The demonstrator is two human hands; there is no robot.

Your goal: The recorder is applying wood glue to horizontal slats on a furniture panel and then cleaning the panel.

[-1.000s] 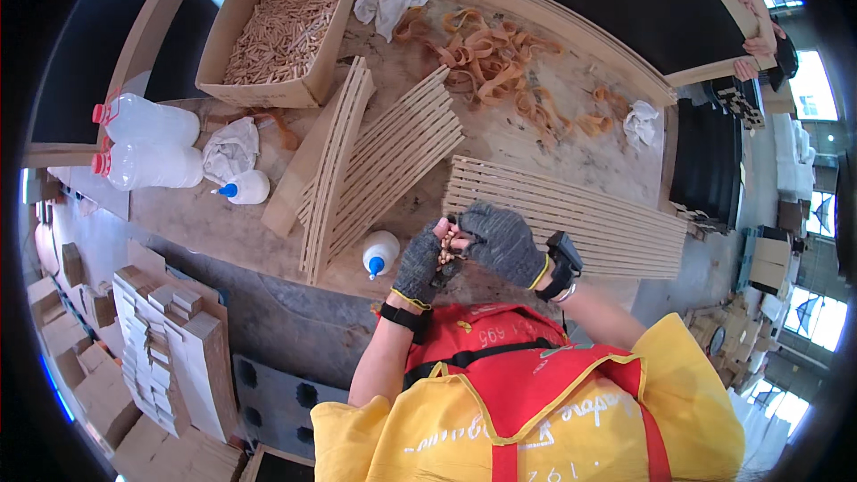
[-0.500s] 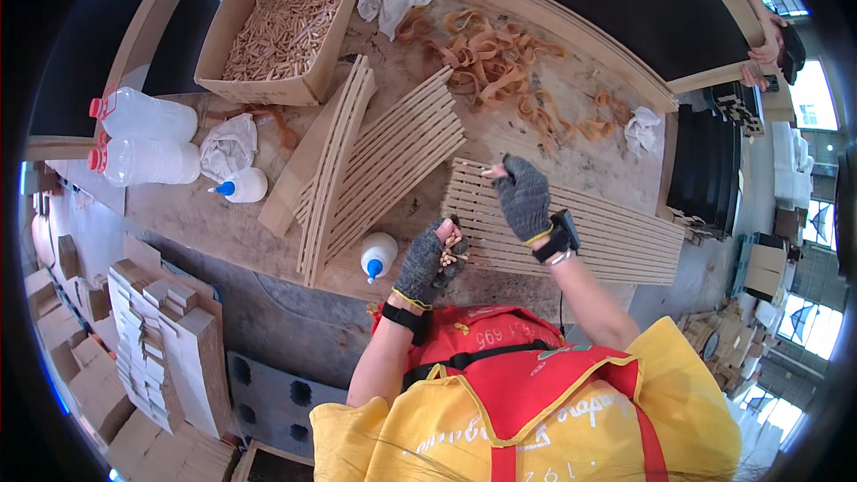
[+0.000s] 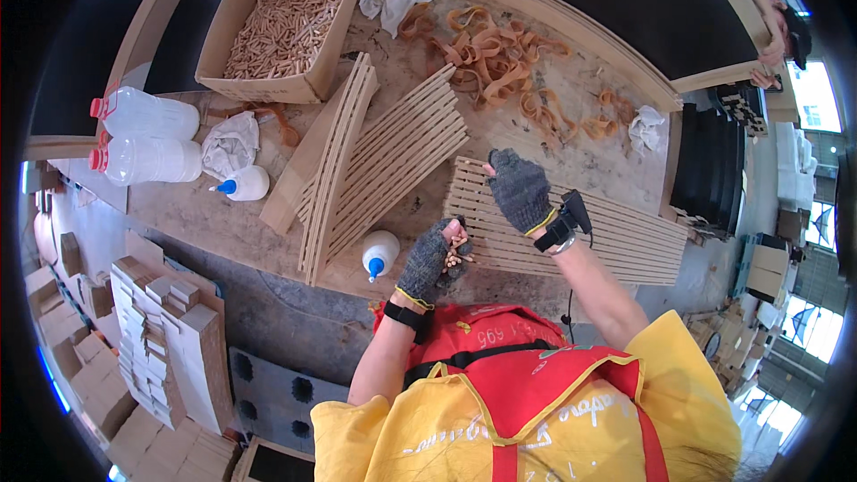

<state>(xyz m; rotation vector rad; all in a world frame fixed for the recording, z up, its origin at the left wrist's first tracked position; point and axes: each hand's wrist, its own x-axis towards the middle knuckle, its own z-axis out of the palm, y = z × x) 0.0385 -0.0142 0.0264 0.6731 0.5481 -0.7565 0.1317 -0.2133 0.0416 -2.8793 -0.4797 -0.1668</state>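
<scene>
Several small wooden dowels are held in my left hand, which wears a grey fingerless glove and is closed around them near the table's front edge. My right hand, in a matching glove, is bent over the far left corner of a row of pale wooden slats. Its fingers are drawn together at the slat ends, and whatever they pinch is hidden. Just left of my left hand stands a white glue bottle with a blue cap.
A cardboard box full of dowels stands at the back left. More slats lie fanned left of centre. Orange straps are heaped behind. Two clear jugs and another glue bottle are at left. Another person's hand is at far right.
My right hand has dipped slightly toward the slat ends and turned; the light tip seen at its fingers earlier is less visible. My left hand keeps its dowels, nearly still.
</scene>
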